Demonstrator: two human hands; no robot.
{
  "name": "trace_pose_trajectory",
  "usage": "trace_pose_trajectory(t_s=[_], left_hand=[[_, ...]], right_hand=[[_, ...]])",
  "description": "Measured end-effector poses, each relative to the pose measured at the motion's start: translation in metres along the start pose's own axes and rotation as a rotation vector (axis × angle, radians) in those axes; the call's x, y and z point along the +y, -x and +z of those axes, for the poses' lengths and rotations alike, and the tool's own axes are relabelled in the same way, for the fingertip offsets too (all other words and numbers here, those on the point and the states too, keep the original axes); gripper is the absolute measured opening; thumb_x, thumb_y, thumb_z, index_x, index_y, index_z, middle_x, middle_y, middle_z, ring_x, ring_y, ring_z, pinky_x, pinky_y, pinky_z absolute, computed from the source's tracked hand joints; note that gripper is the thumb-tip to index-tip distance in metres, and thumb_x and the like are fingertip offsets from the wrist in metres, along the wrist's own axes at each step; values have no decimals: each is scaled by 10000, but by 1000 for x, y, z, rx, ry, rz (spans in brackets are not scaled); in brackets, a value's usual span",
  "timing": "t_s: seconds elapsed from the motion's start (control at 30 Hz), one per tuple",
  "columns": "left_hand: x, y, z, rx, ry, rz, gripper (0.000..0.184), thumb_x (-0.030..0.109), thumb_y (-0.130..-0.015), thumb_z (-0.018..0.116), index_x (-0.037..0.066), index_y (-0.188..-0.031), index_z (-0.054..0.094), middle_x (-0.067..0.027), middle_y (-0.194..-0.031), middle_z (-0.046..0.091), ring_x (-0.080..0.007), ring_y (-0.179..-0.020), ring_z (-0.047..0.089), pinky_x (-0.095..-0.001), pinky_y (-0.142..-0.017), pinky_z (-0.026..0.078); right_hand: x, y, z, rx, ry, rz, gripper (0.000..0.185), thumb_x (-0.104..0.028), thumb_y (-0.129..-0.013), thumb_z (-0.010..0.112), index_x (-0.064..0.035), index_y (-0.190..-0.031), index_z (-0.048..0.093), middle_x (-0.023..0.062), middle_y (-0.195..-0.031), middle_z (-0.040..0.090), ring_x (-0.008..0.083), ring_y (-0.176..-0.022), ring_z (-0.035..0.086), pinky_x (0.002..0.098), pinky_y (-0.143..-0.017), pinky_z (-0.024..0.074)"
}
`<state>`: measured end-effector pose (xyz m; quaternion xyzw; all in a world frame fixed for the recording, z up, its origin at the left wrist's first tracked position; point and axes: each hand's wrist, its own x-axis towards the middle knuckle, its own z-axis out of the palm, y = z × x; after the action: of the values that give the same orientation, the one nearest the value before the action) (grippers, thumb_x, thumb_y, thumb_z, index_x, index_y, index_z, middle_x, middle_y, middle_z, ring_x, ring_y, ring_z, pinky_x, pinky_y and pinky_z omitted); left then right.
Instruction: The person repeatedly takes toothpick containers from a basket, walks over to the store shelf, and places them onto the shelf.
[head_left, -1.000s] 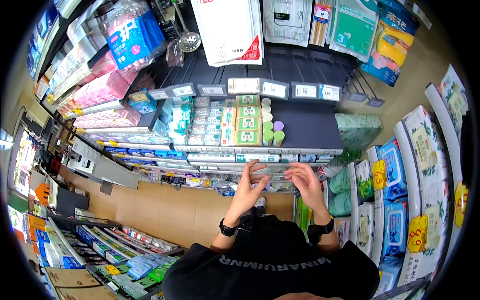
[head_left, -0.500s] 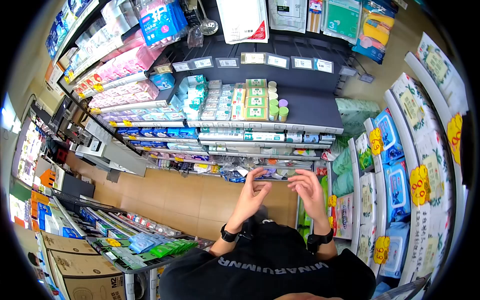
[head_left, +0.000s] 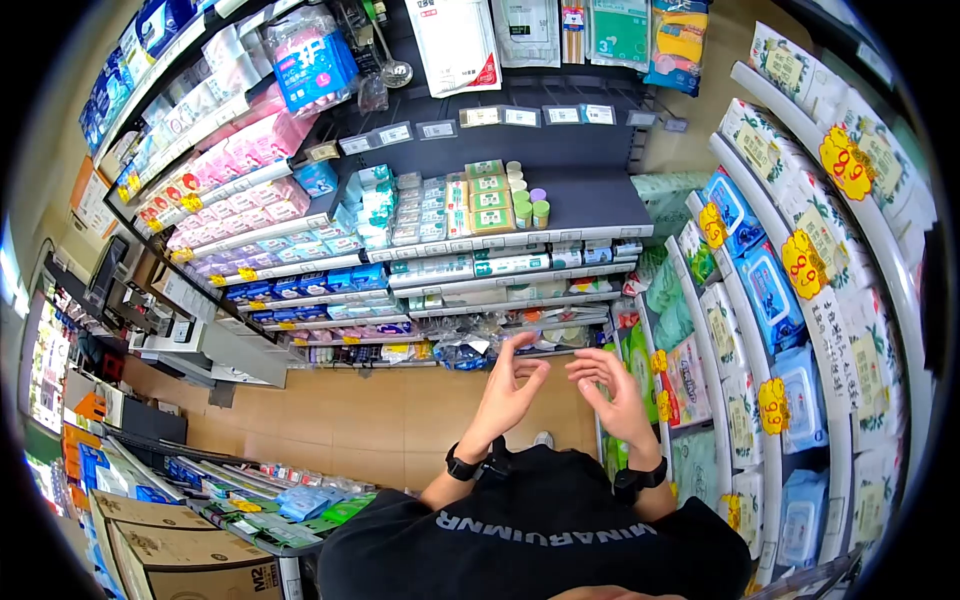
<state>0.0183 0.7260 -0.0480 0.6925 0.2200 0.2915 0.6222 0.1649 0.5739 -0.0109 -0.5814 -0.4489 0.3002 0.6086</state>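
My left hand (head_left: 508, 393) is raised in front of my body with its fingers apart and slightly bent, holding nothing. To its right, my right hand (head_left: 612, 398) is also up, fingers spread and curved, with nothing in it. The two palms roughly face each other across a gap, and neither touches any goods. Beyond them is a shelf (head_left: 590, 215) bearing green-and-yellow packs (head_left: 490, 200), small clear boxes (head_left: 420, 212) and round tubs with green lids (head_left: 540, 210). Each wrist has a black band.
Shelves with wipes packs (head_left: 770, 290) and yellow price tags run along the right. Pink packs (head_left: 255, 150) fill the left shelves. Hanging bags (head_left: 455, 45) are at the top. A cardboard box (head_left: 190, 550) and a rack with packets (head_left: 305, 502) stand lower left, beside the tiled floor (head_left: 400, 425).
The view has tilted and turned: the front shelves sit higher and the right-hand shelves show more. Both hands stay raised, empty and apart.
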Motion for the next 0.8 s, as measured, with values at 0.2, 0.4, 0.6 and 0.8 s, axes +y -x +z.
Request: trace_pose_trajectory(t_s=[0.2, 0.4, 0.6, 0.8], left_hand=[[18, 46, -19, -75, -53, 9, 470, 128, -1018, 660, -1, -1430, 474, -146, -1396, 602, -197, -1148, 671, -332, -971, 533], [18, 90, -15, -207, -17, 23, 445, 135, -994, 679, 10, -1391, 521, -160, -1380, 605, -221, -1085, 704, -354, -924, 558], [26, 132, 1, -416, 11, 39, 424, 134, -996, 678, 4, -1374, 536, -146, -1350, 626, -218, -1085, 702, -350, -935, 551], [35, 165, 18, -530, 35, 19, 413, 132, -996, 678, -4, -1363, 546, -143, -1332, 640, -212, -1089, 695, -349, -951, 547]], right_hand=[[-13, 50, 44, 146, -79, 5, 428, -16, -980, 616, 13, -1395, 514, 148, -1235, 677, 200, -1083, 679, 329, -972, 514], [-34, 123, 75, 313, -30, 19, 429, 0, -967, 618, 32, -1383, 520, 157, -1239, 680, 204, -1085, 685, 337, -983, 520], [-51, 192, 105, 432, 52, 36, 408, 21, -947, 622, 49, -1348, 551, 155, -1193, 706, 209, -1063, 706, 345, -973, 546], [-65, 245, 122, 567, 96, 42, 394, 24, -958, 615, 49, -1346, 553, 154, -1180, 713, 211, -1052, 711, 343, -953, 549]])
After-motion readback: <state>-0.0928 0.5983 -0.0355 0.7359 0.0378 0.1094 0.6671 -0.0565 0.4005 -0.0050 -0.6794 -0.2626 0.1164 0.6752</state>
